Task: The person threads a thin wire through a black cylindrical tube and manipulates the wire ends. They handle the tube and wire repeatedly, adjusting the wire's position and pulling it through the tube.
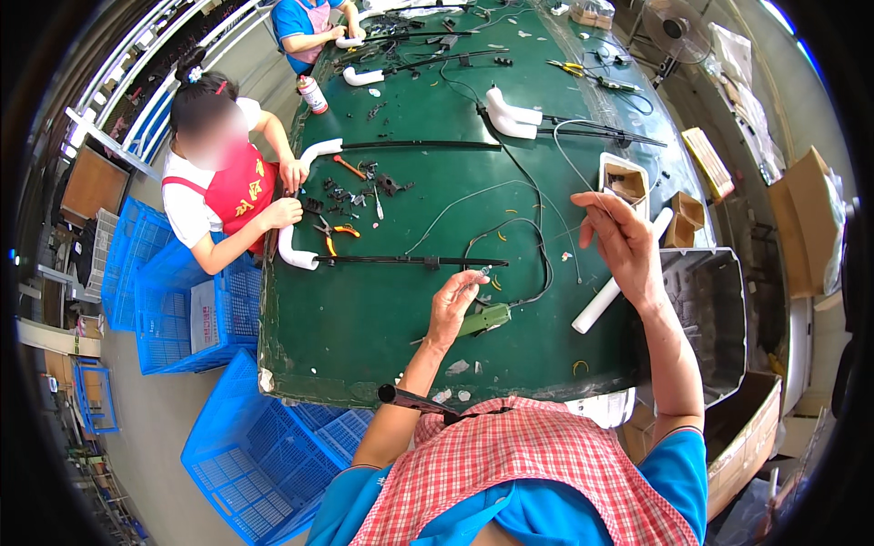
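Note:
My left hand [450, 308] is closed in a pinch on a small clear or shiny piece [483, 271] too small to name, by the end of a black rod [391, 261] with a curved white handle [296, 247]. Between the thumb and fingers of my right hand [621, 244], raised over the table's right side, is a thin grey wire [563, 146] that loops upward. Another thin wire [473, 193] arcs over the table. Just right of my left hand lies a green corded hand tool [485, 318]. A black tube [414, 399] rests against my apron.
Across the green table [364, 355], a co-worker [228, 173] handles white-handled rods; another person [305, 32] works farther back. Orange-handled pliers [333, 237] and black parts lie nearby. At right are a white parts box [625, 179], a white tube [597, 306] and a black bin [706, 318]; blue crates [196, 318] stand left.

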Tool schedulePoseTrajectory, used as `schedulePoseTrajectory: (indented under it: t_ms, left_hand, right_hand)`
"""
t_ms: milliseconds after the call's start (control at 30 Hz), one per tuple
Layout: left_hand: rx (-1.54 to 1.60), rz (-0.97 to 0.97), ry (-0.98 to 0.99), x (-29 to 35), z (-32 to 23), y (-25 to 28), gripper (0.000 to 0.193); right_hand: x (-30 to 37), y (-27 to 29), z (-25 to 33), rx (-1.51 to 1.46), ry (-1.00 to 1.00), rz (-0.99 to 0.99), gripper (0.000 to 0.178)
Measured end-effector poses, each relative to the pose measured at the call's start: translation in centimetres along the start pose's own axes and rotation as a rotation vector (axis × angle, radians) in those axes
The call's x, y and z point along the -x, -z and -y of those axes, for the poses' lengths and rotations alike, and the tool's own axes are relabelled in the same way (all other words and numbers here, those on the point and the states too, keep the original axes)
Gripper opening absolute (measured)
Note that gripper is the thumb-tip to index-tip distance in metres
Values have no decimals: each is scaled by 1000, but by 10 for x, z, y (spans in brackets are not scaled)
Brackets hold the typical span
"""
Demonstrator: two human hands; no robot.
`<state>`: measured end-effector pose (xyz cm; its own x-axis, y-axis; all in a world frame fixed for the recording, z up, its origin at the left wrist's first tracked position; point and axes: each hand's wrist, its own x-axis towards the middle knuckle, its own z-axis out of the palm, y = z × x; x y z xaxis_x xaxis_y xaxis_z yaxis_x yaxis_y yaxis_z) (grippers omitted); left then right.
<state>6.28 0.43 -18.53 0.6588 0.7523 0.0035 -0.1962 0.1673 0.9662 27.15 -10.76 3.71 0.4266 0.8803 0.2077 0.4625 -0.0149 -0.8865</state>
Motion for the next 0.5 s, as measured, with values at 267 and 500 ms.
schedulePoseTrajectory:
  t_ms: [267, 500]
  left_hand:
    - [62, 45, 16, 3, -2, -3, 21]
    - [108, 57, 18, 4, -8, -7, 22]
  right_hand:
    - [-2, -3, 13, 56, 4, 69, 22]
    - [-7, -1, 13, 90, 61, 89, 22]
